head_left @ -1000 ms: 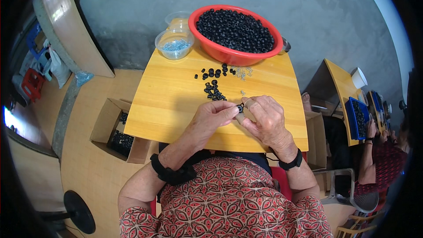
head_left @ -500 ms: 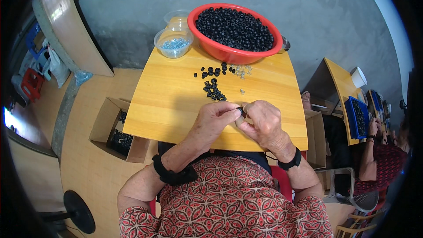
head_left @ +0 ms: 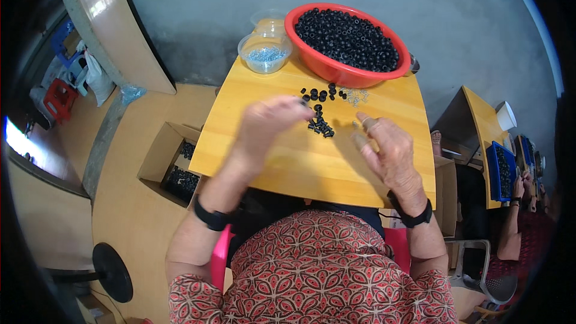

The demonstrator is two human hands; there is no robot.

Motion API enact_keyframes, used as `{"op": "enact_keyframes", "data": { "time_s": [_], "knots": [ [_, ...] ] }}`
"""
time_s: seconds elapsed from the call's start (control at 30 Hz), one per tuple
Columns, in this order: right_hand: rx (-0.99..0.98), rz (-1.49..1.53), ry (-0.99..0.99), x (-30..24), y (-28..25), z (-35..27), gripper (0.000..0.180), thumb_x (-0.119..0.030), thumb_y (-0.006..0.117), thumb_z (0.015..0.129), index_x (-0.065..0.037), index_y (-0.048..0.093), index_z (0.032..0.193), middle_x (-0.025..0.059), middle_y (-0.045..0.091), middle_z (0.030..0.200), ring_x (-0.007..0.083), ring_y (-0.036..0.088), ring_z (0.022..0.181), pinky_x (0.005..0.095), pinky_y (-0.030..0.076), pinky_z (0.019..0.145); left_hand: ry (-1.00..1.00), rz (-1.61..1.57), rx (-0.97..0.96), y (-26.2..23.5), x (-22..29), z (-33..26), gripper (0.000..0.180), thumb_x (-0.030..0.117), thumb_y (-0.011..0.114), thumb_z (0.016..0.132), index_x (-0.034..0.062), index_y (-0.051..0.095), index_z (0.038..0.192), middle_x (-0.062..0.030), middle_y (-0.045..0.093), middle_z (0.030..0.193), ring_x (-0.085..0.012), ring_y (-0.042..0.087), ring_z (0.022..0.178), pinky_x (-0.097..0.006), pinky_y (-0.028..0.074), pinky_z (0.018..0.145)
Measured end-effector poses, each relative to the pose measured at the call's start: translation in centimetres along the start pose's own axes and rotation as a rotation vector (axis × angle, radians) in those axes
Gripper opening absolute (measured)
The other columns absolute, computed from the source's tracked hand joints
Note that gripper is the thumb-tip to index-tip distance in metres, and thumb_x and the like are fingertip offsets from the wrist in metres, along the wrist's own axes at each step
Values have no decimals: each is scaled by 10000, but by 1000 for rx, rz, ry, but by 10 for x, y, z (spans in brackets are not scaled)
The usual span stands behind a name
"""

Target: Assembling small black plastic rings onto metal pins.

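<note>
Over the left middle of the table, my left hand (head_left: 267,123) is raised and smeared by motion. Its fingertips are pinched together, with a small black part (head_left: 303,103) showing at them. My right hand (head_left: 389,150) hovers over the right side of the tabletop, thumb and forefinger apart, nothing visible between them. Its fingertips are closest to a few tiny metal pieces (head_left: 355,123). Between the hands lies a pile of small black cylindrical parts (head_left: 322,126). Behind it are several thicker black round parts (head_left: 323,93) and a scatter of small silvery pieces (head_left: 357,96).
A red basin (head_left: 342,77) heaped with black rings stands at the table's far edge. Left of it is a clear tub (head_left: 264,65) of small shiny pieces. A cardboard box (head_left: 157,165) with black parts sits on the floor at left. At far right, another person works beside a blue tray (head_left: 494,189).
My hands, together at a black part near the table's front edge, have separated. The left has lifted forward and left; the right has moved right and slightly forward. The view has shifted.
</note>
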State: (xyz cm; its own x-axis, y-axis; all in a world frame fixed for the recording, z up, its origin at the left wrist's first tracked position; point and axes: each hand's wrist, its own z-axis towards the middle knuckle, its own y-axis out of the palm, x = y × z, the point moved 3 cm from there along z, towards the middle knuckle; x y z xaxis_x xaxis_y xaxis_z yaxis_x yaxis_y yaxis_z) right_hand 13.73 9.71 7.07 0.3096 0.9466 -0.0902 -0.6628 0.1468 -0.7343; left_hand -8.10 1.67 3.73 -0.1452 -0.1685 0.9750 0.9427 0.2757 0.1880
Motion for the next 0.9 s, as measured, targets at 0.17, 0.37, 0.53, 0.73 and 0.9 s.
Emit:
{"op": "enact_keyframes", "data": {
  "time_s": [0.17,0.37,0.53,0.73,0.9],
  "knots": [
    [1,18,117,32,-2,-2,179,-59,693,796,1,657,961,144,626,781,319,636,720,399,518,649,13,-56,443,-119,13,-15,243,226,681,910,46,668,1072,-68,713,1005,-112,662,923,-237,504,843],
    [-162,119,257,44,17,-6,100,-72,648,822,8,638,881,174,636,828,372,627,761,438,503,679,-96,-398,806,-256,-84,-63,391,251,650,920,47,561,1242,-126,637,1226,-178,616,1103,-293,487,873],
    [-279,142,282,42,33,18,89,-71,620,832,10,635,865,199,634,840,386,624,771,463,494,682,-271,-270,1068,-285,-120,-97,548,290,659,892,34,477,1342,-164,500,1388,-248,536,1210,-343,460,897],
    [-287,125,73,40,76,50,100,-31,590,810,-26,670,869,184,629,832,371,632,803,471,498,714,-217,-361,945,-277,-113,-87,570,288,662,895,25,475,1364,-166,461,1411,-275,504,1238,-358,413,974],
    [-421,103,-13,51,111,54,131,7,588,770,-46,681,845,156,625,869,362,634,874,468,502,735,-117,-406,762,-247,-67,-58,475,237,646,918,29,521,1326,-152,511,1366,-244,516,1238,-346,416,998]
  ]
}}
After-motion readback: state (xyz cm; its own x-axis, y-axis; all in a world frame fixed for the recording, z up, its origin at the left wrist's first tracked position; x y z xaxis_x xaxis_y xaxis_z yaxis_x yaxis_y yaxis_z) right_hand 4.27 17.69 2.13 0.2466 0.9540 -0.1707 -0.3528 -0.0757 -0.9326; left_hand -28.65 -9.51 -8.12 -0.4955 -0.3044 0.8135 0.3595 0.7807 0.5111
